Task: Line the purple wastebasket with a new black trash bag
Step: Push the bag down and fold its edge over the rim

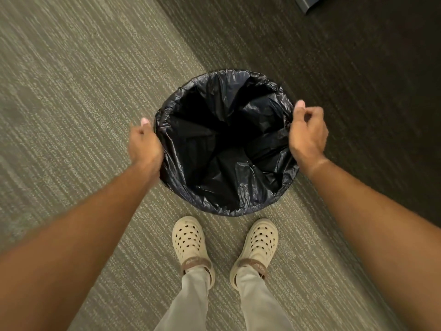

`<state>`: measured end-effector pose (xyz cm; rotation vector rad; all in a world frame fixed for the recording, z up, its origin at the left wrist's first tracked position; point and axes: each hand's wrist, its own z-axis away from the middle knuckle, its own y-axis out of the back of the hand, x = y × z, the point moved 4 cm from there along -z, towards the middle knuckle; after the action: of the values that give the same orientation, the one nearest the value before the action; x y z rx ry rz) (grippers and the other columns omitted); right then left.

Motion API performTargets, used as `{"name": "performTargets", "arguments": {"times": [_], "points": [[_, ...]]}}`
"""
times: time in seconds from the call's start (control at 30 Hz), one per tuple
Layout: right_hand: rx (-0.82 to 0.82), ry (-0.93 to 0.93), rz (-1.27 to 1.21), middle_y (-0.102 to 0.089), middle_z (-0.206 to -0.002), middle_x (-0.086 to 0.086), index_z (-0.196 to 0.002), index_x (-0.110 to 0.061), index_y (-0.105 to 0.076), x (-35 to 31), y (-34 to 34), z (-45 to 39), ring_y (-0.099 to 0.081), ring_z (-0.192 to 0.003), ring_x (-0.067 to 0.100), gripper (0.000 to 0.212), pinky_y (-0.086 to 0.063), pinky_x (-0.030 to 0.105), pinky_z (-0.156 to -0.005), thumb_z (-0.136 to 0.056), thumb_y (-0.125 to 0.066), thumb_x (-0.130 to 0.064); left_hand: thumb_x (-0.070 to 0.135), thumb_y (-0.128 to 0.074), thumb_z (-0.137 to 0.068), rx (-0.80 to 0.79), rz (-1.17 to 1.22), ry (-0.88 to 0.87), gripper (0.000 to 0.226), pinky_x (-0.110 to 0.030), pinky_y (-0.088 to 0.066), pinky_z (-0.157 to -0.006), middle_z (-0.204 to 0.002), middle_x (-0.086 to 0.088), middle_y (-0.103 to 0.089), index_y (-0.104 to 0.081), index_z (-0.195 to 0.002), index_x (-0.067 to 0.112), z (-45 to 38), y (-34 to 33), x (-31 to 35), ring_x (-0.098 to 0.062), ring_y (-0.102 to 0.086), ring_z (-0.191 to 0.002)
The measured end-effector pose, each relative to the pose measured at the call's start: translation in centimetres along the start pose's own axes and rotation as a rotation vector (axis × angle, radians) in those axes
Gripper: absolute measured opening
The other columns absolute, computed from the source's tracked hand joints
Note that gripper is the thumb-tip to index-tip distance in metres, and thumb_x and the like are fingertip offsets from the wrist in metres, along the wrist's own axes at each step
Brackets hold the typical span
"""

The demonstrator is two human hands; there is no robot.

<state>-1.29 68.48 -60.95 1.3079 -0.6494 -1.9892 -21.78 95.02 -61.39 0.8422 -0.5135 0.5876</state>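
A black trash bag hangs open inside a round wastebasket on the carpet, its edge folded over the rim all the way around. The bag hides the basket completely, so no purple shows. My left hand grips the bag's folded edge at the left side of the rim. My right hand pinches the bag's edge at the right side of the rim, fingers curled.
My two feet in beige perforated clogs stand just in front of the basket. The carpet is striped grey-green, darker to the right. A dark grey object's corner shows at the top right.
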Motion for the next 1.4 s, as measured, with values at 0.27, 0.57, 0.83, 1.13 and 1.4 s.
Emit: {"name": "performTargets", "arguments": {"times": [0.27,0.57,0.83,1.13,1.4], "points": [[0.114,-0.346,-0.122,-0.048,-0.08,-0.007,-0.091,-0.016,-0.056,2.9,-1.0,3.9,-0.046,-0.089,0.024,0.058,-0.031,0.034,-0.08,-0.096,-0.019,-0.061,0.029,-0.027,-0.099,-0.272,0.442,0.474,0.05,-0.047,-0.058,-0.081,-0.107,-0.015,-0.073,-0.073,-0.106,0.01,2.1,-1.4,-4.5,-0.034,-0.07,-0.097],[0.141,-0.407,-0.128,-0.06,-0.119,0.012,-0.114,-0.018,-0.057,3.3,0.3,4.3,-0.052,-0.113,0.033,0.056,-0.035,0.036,-0.09,-0.097,-0.021,-0.056,0.02,-0.061,-0.093,0.225,0.096,0.217,0.006,-0.013,-0.04,-0.055,-0.087,0.006,-0.058,-0.055,-0.095,0.019,2.1,2.6,-3.7,-0.007,-0.056,-0.078],[0.268,-0.593,-0.162,-0.055,-0.122,0.019,-0.112,-0.013,-0.045,2.9,-1.1,9.3,-0.048,-0.097,0.031,0.037,-0.029,0.035,-0.077,-0.099,-0.028,-0.044,0.025,-0.032,-0.104,0.11,0.116,0.204,0.022,-0.027,-0.047,-0.073,-0.107,-0.007,-0.06,-0.05,-0.108,0.014,6.9,-0.5,-2.6,-0.017,-0.059,-0.09],[0.314,-0.684,-0.294,-0.057,-0.131,0.022,-0.123,0.003,-0.056,4.0,-1.6,9.4,-0.051,-0.12,0.039,0.074,-0.035,0.042,-0.102,-0.099,-0.016,-0.054,0.032,-0.026,-0.105,0.243,0.294,0.303,0.048,-0.025,-0.038,-0.1,-0.137,-0.018,-0.053,-0.046,-0.136,0.002,5.3,-1.8,-4.5,-0.029,-0.054,-0.122],[0.269,-0.857,-0.488,-0.057,-0.107,0.012,-0.094,-0.015,-0.047,4.7,-0.3,13.7,-0.051,-0.084,0.018,0.036,-0.039,0.039,-0.082,-0.097,-0.034,-0.049,0.047,-0.035,-0.1,0.234,0.276,0.362,0.031,-0.023,-0.042,-0.07,-0.099,0.001,-0.052,-0.042,-0.109,0.018,10.5,-0.7,-5.3,-0.011,-0.052,-0.086]]}}
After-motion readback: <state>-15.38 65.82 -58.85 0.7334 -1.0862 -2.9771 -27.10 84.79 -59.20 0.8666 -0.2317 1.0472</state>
